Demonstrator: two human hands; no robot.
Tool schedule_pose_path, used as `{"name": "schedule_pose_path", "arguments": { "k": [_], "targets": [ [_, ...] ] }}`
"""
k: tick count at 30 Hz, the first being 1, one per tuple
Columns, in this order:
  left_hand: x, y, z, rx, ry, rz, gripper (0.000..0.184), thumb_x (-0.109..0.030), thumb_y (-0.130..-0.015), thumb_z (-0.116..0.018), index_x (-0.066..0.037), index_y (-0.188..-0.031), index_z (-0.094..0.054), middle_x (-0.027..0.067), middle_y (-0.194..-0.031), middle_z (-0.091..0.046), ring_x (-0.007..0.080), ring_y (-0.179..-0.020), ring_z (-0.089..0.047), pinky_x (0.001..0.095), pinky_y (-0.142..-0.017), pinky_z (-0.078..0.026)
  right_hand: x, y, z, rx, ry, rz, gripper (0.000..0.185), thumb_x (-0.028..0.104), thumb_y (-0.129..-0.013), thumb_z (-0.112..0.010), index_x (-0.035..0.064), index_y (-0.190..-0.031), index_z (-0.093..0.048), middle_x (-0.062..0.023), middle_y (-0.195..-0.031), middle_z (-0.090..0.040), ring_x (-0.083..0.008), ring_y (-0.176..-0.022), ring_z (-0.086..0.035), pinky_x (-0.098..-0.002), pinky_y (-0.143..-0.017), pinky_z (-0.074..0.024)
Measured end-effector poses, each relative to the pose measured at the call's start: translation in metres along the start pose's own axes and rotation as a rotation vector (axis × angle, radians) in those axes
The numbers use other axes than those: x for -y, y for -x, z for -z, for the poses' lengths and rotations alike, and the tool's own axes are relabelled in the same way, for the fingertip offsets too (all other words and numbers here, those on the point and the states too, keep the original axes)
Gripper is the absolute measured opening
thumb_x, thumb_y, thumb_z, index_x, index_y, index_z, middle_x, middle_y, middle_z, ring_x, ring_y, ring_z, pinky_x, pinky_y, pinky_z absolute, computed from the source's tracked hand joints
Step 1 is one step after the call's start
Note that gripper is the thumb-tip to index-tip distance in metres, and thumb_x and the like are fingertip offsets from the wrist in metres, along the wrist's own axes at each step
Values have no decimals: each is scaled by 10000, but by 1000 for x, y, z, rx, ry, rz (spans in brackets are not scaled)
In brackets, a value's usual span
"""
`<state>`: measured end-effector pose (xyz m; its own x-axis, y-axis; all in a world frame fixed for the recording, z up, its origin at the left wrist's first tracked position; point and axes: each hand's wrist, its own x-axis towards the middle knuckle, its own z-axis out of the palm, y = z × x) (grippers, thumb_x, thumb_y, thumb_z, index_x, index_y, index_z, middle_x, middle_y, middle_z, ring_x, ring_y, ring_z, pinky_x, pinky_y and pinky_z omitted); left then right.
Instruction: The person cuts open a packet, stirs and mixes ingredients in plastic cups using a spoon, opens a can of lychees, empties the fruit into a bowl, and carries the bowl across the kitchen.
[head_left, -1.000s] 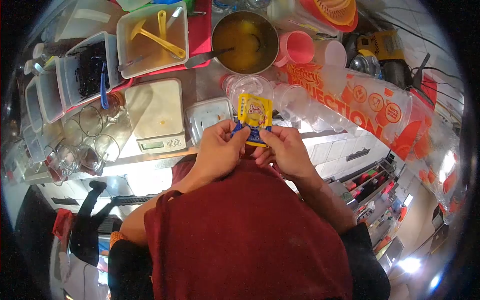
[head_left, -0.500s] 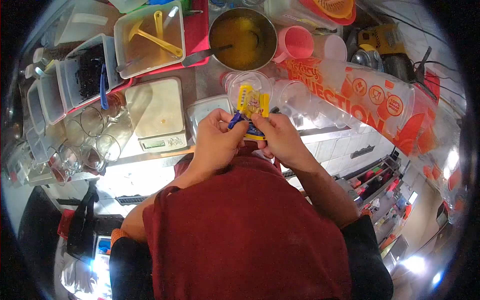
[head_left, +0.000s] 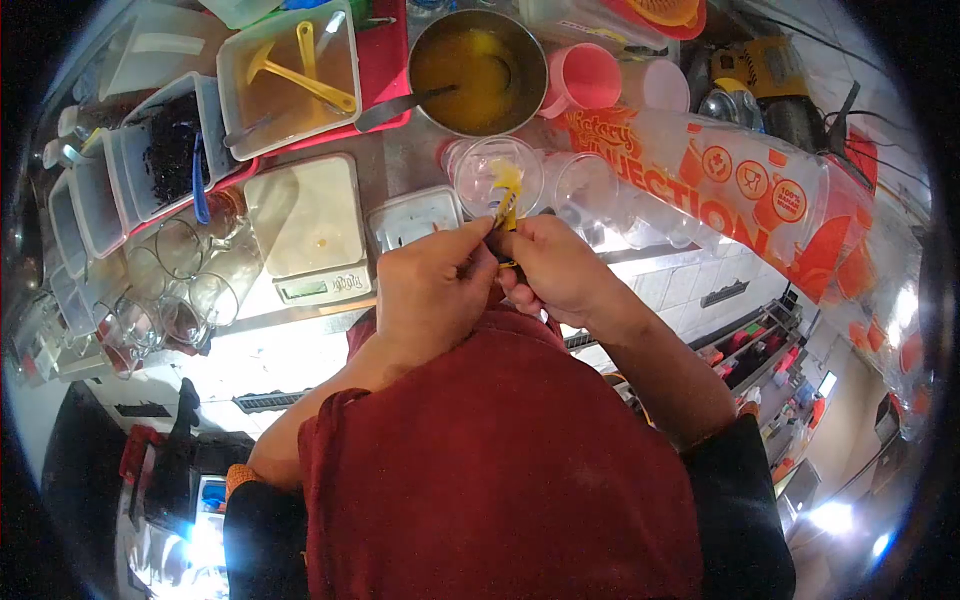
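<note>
Both hands meet in front of my chest around a small yellow and blue sachet. It is seen nearly edge-on, and its lower part is hidden by my fingers. My left hand is closed, thumb and forefinger pinched at the sachet's edge. My right hand grips it from the other side, fingers curled beneath. Just beyond the fingertips stands a clear plastic cup, with some yellow showing in or behind it. More clear cups stand to its right.
A digital kitchen scale and a white container lie left of the cup. Behind are a pot of yellow liquid, a pink pitcher and a tub with yellow ladles. Several glasses stand far left; a printed cup sleeve lies right.
The sachet has turned from facing me to nearly edge-on, and my hands have come closer together around it. My left hand has rolled over, its back now showing more.
</note>
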<state>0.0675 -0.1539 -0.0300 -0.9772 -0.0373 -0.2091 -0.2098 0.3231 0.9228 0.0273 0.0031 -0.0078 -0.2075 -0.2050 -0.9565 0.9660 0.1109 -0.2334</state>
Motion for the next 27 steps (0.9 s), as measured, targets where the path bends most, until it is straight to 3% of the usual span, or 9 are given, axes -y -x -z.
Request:
{"name": "schedule_pose_path", "arguments": {
  "k": [2,8,10,13,16,21,24,26,27],
  "targets": [
    [-9,-5,10,186,-225,-91,235,-109,-826,-688,-66,-1056,-714,140,-797,-706,334,-697,-694,421,-630,-556,0,2,-1,-15,21,-7,294,247,-1030,-465,32,-871,-587,-45,-694,-571,-110,-535,-520,-283,-446,-407],
    [-15,-8,13,364,-317,-141,202,-156,-847,-647,-45,-1014,-628,148,-850,-689,369,-756,-687,483,-645,-545,-15,-6,7,48,168,235,275,191,-987,-445,13,-987,-655,-90,-825,-649,-204,-682,-620,-359,-606,-517],
    [-17,-9,9,373,-287,-117,247,-140,-839,-654,-42,-1066,-648,171,-843,-685,385,-760,-681,488,-657,-540,-14,0,-3,-45,-264,198,302,170,-978,-423,-9,-1077,-645,-129,-989,-671,-247,-859,-661,-382,-746,-541],
    [-20,-7,4,417,-276,-110,307,-124,-840,-651,-38,-1135,-647,199,-838,-679,406,-776,-674,502,-675,-535,6,13,-11,14,-638,44,284,154,-985,-443,-26,-1129,-609,-152,-1092,-656,-247,-980,-659,-388,-862,-532],
    [-20,-5,-1,523,-312,-104,332,-126,-854,-631,-28,-1171,-610,212,-845,-678,418,-794,-673,515,-688,-536,9,16,-11,34,-515,32,337,173,-1014,-430,-51,-1215,-582,-195,-1209,-667,-280,-1148,-634,-416,-1048,-468],
    [-24,-8,6,624,-328,-112,296,-102,-846,-643,3,-1118,-591,255,-869,-671,453,-824,-663,515,-710,-545,4,17,-6,11,-462,53,335,185,-1025,-443,-58,-1221,-565,-197,-1218,-653,-278,-1143,-631,-421,-1060,-462],
    [-12,-5,12,490,161,-122,221,-132,-885,-682,14,-1034,-611,216,-851,-687,379,-793,-703,438,-717,-552,2,17,-3,-1,-462,85,316,177,-1030,-459,-56,-1216,-563,-187,-1222,-638,-274,-1131,-627,-432,-1050,-470],
    [-4,4,7,340,600,330,212,-187,-926,-711,13,-957,-648,118,-814,-685,209,-706,-674,335,-697,-523,1,18,-5,-26,-470,104,305,170,-1033,-466,-57,-1211,-565,-182,-1224,-629,-273,-1125,-624,-441,-1042,-476],
    [-1,6,7,339,605,332,212,-187,-926,-711,13,-957,-648,118,-814,-685,209,-706,-674,335,-697,-523,1,19,-8,-45,-446,99,305,163,-1034,-468,-63,-1221,-553,-181,-1216,-626,-274,-1121,-622,-444,-1032,-483]
  ]
}}
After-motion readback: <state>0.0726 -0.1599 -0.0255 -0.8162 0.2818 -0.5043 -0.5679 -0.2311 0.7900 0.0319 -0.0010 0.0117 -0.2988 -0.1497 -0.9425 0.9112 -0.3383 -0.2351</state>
